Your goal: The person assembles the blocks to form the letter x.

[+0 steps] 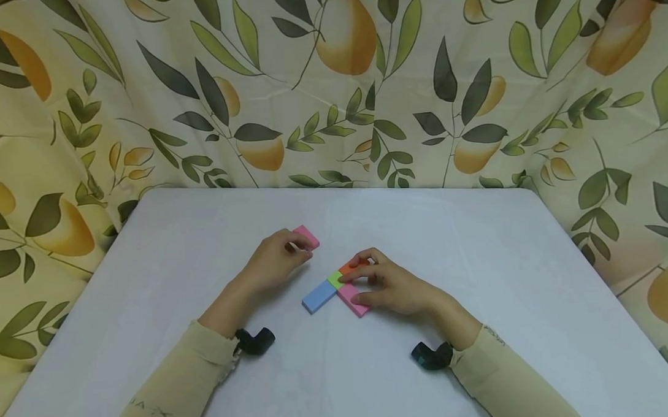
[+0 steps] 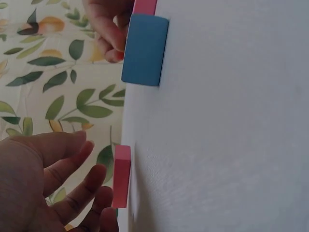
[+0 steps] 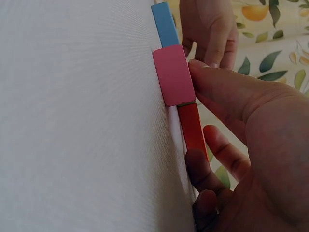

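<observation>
Near the table's middle lie a blue block (image 1: 319, 297), a small green block (image 1: 335, 279), an orange block (image 1: 349, 267) and a pink block (image 1: 352, 300), all joined at the green one. My right hand (image 1: 394, 284) rests over this group with its fingers spread. Its thumb touches the near pink block (image 3: 175, 75), and other fingertips lie at the green and orange blocks (image 3: 193, 126). A second pink block (image 1: 307, 236) lies apart, farther back. Beside it my left hand (image 1: 275, 258) has loosely bent fingers, with a gap to the block (image 2: 121, 176) in the left wrist view.
A white table top (image 1: 479, 240) spreads around the blocks. Behind it hangs a fruit-and-leaf patterned cloth (image 1: 330, 110). Black wrist cameras sit at the left cuff (image 1: 256, 342) and the right cuff (image 1: 432, 356).
</observation>
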`<act>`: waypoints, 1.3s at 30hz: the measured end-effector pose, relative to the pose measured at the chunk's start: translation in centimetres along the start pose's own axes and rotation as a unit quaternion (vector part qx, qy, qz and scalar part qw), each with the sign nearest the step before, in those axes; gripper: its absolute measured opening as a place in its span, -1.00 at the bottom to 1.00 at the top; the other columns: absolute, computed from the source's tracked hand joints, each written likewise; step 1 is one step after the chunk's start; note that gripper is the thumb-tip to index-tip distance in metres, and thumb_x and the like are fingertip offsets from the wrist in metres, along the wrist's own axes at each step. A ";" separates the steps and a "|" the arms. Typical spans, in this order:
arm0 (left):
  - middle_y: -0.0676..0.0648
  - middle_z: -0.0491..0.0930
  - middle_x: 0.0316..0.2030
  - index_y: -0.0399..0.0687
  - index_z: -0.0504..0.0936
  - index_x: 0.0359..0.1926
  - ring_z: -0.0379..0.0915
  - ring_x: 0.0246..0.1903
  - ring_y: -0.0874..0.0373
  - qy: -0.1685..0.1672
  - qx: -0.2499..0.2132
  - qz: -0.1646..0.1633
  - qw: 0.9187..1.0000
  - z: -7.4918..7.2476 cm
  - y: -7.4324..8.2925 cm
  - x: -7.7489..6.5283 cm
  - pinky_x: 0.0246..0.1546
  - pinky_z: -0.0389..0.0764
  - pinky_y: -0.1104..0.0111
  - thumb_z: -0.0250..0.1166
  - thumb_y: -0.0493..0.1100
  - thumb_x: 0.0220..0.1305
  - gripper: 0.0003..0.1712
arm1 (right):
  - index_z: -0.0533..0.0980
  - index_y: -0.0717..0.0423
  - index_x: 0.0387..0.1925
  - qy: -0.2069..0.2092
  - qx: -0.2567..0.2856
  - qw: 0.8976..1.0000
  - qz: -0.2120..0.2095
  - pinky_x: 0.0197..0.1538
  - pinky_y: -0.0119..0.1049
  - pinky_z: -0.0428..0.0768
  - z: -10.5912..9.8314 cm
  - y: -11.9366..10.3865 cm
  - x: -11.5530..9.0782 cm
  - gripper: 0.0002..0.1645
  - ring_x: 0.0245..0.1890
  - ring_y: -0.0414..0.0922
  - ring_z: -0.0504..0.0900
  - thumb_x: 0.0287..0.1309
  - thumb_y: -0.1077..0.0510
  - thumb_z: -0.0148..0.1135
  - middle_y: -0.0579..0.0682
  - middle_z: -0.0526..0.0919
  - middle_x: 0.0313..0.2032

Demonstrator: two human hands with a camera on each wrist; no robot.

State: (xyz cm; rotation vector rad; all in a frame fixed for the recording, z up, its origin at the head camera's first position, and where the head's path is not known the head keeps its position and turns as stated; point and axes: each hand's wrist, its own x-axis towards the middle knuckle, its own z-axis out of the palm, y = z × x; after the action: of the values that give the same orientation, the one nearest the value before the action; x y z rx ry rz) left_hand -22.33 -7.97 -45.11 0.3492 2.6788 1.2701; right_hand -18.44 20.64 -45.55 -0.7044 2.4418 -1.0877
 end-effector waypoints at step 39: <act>-0.10 0.46 0.26 0.21 0.70 0.22 0.41 0.24 -0.14 0.031 0.029 0.013 0.999 -0.6 -1.9 2.9 0.24 0.48 -0.08 0.33 -0.04 0.43 -0.62 | 0.64 -0.47 0.15 0.000 0.009 1.000 0.006 0.30 -0.03 0.43 0.1 0.3 0.1 -0.57 0.30 -0.09 0.37 0.28 -0.05 0.43 -0.20 0.31 0.33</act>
State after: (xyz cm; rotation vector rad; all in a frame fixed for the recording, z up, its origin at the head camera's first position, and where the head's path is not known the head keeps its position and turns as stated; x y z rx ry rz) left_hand -25.52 -8.81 -46.35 0.3582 2.7762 1.2312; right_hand -18.50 20.68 -45.87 -0.6824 2.4302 -1.1050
